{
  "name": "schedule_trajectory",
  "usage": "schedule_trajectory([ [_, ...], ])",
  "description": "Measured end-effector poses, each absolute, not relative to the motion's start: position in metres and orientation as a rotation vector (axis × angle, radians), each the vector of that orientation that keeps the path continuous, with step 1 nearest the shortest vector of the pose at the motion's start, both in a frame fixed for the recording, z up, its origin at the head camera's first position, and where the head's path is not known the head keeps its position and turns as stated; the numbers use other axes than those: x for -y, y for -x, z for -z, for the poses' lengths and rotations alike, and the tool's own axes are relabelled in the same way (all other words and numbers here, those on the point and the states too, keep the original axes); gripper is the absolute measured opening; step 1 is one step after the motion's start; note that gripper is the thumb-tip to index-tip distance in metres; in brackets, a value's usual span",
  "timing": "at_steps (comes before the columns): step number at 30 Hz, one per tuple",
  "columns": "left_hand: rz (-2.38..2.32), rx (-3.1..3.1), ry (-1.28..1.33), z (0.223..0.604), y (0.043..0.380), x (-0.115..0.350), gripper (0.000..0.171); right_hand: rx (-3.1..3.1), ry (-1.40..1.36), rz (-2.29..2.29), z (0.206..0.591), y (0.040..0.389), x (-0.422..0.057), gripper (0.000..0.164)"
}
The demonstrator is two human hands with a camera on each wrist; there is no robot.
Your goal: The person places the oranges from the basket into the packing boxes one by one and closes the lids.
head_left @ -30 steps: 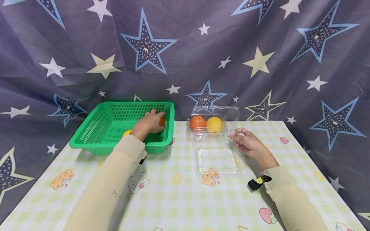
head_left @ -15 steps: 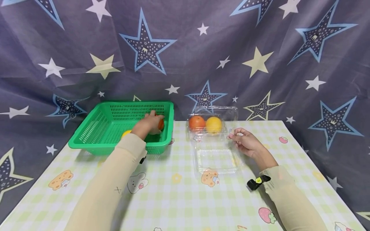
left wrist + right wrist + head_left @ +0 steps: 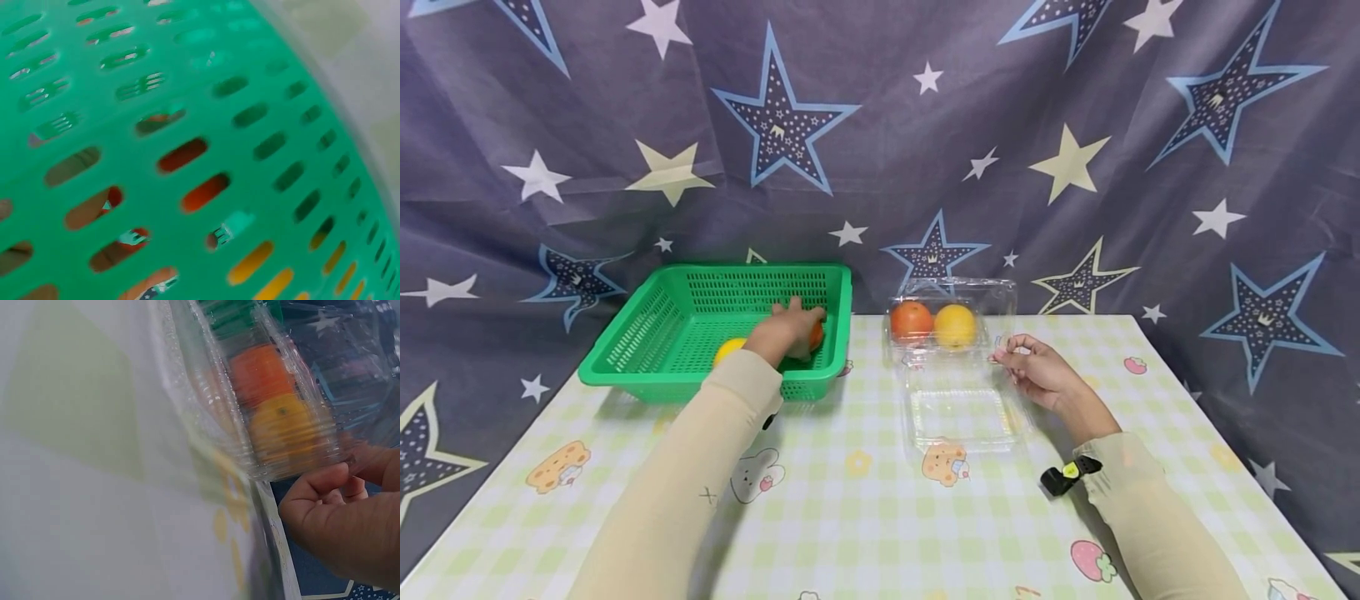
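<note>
One orange-red fruit (image 3: 817,335), left hand (image 3: 786,328) gripping it, clear ridged container (image 3: 961,413), right hand (image 3: 1037,370) pinching it

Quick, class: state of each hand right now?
Left hand: closed round a red-orange fruit in the green basket.
Right hand: pinching the edge of the clear container.

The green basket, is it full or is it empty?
Neither: the green basket holds a yellow fruit and an orange-red fruit partly behind the left hand; much floor is bare.
</note>
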State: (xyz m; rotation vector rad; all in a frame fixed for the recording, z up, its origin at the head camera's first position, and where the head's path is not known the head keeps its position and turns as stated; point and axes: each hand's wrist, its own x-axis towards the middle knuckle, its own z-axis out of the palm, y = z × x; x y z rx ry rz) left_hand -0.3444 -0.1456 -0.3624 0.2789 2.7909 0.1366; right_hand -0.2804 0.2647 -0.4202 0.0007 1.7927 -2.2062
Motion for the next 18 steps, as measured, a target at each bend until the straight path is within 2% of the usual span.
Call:
schedule_trajectory([
  [18, -0.155, -2.85, -0.274, 0.3617, 0.3464, 0.1442, 0.081, -1.794, -0.01, 2.211, 0.4225, 0.2813, -0.2632, 0.016],
])
